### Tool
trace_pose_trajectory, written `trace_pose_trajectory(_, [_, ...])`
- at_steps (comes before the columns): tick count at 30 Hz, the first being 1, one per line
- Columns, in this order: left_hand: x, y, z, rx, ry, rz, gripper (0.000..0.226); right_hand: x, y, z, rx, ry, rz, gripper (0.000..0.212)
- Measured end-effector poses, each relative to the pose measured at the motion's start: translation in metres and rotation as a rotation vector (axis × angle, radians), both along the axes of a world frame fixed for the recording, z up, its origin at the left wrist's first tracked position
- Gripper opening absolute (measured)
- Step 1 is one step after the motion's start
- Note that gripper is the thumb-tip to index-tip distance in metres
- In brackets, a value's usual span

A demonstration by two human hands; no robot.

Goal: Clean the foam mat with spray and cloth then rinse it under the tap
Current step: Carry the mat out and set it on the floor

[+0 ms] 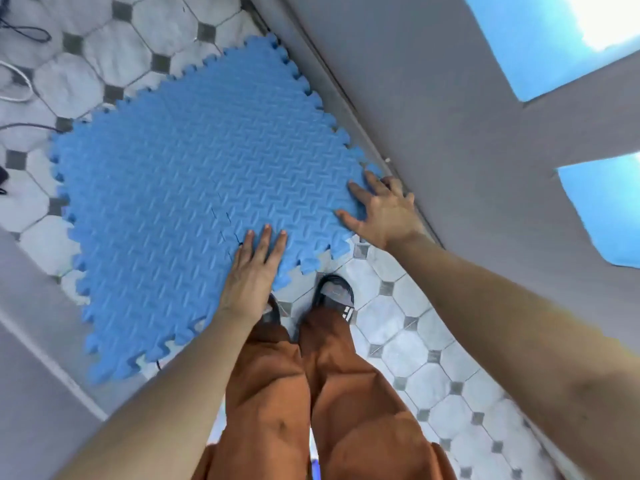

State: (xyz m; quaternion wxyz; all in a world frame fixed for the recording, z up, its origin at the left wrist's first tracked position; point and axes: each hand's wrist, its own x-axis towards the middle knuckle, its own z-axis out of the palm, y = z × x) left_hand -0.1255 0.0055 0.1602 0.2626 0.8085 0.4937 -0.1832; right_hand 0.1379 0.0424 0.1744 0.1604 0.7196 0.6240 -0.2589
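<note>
A blue foam mat (180, 188) of interlocking tiles with a ridged pattern lies on the tiled floor, its far right edge against a grey wall. My left hand (254, 271) is at the mat's near edge, fingers flat on top and the thumb hidden under the edge. At the mat's right corner by the wall, my right hand (381, 211) rests with fingers and thumb spread on the surface. No spray bottle, cloth or tap is in view.
White octagonal floor tiles (415, 341) with small grey squares surround the mat. The grey wall (450, 116) with blue openings runs along the right. Cables (20, 32) lie at the far left. My feet in dark sandals (334, 294) stand at the mat's near corner.
</note>
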Motion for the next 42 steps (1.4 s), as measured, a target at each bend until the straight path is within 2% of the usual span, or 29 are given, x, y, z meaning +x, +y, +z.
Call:
trace_pose_trajectory(7, [0.022, 0.009, -0.112, -0.059, 0.087, -0.004, 0.105, 0.01, 0.015, -0.123, 0.053, 0.031, 0.069, 0.074])
trace_pose_trajectory(10, [0.041, 0.029, -0.155, -0.144, 0.084, 0.003, 0.096, 0.018, 0.016, -0.171, 0.04, 0.027, 0.111, 0.08])
trace_pose_trajectory(13, [0.059, 0.068, -0.188, -0.114, 0.11, 0.057, 0.095, 0.025, 0.016, -0.211, -0.003, 0.022, 0.057, 0.095])
trace_pose_trajectory(17, [0.072, 0.112, -0.212, -0.14, 0.167, 0.097, 0.11, 0.034, 0.015, -0.239, -0.099, 0.004, 0.051, 0.113])
trace_pose_trajectory(22, [0.078, 0.125, -0.223, -0.153, 0.185, 0.13, 0.114, 0.044, 0.021, -0.245, -0.086, 0.015, 0.08, 0.113])
trace_pose_trajectory(26, [0.087, 0.133, -0.216, -0.186, 0.196, 0.187, 0.111, 0.041, 0.034, -0.235, -0.13, 0.023, 0.042, 0.108])
trace_pose_trajectory(29, [0.098, 0.134, -0.185, -0.203, 0.203, 0.186, 0.11, 0.034, 0.035, -0.205, -0.137, 0.055, -0.013, 0.105])
trace_pose_trajectory(36, [0.115, 0.119, -0.053, -0.174, 0.193, 0.007, 0.109, 0.034, 0.001, -0.07, -0.135, 0.057, -0.109, 0.1])
trace_pose_trajectory(40, [0.134, 0.111, 0.036, -0.109, 0.162, -0.15, 0.098, 0.032, -0.035, 0.017, -0.207, 0.053, -0.192, 0.092])
trace_pose_trajectory(42, [0.144, 0.107, 0.074, -0.066, 0.15, -0.24, 0.093, 0.028, -0.056, 0.054, -0.213, 0.07, -0.297, 0.085])
